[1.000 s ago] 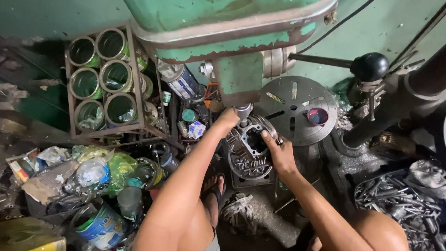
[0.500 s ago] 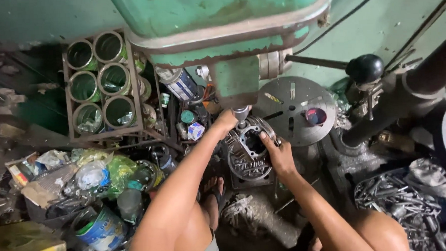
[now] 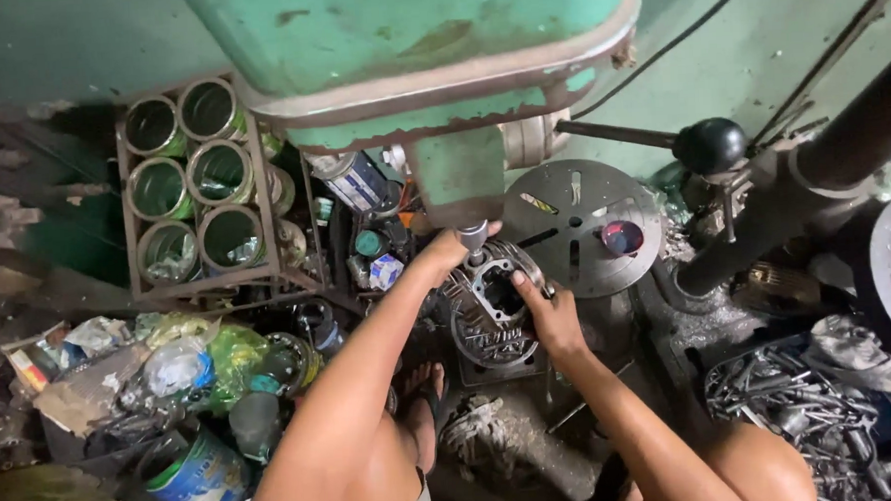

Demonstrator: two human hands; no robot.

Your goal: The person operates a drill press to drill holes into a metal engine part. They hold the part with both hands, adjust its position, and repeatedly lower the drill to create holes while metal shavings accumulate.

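Far left of the left hand (image 3: 447, 251): rack of open green cans (image 3: 197, 181), well apart from the work. Below it, nearer the left forearm, a heap of bags and a printed can (image 3: 195, 477).

Left hand: raised, fingers curled at the top rim of the finned casting (image 3: 494, 319), touching or just beside the spindle nose (image 3: 473, 237) of the green drill press (image 3: 426, 41). Hold on rim or on spindle not distinguishable from this angle; possibly both.

Finned casting: between the two hands, directly below the spindle nose, bore facing up.

Right hand (image 3: 551, 321): closed on the right rim of the casting, thumb on the upper face, fingers wrapped over the edge.

Right of the right hand: round slotted plate (image 3: 584, 209), just beside the casting. Further right, black-knobbed feed lever (image 3: 709, 146), untouched. Lower right, pile of loose metal parts (image 3: 803, 405), well apart.

Change over the last second: none of consequence. Both hands in the same places on the casting as before, casting not shifted under the spindle; only a slight drift of the view. Judged meaning: work held at the positioning stage, feed lever not yet engaged.
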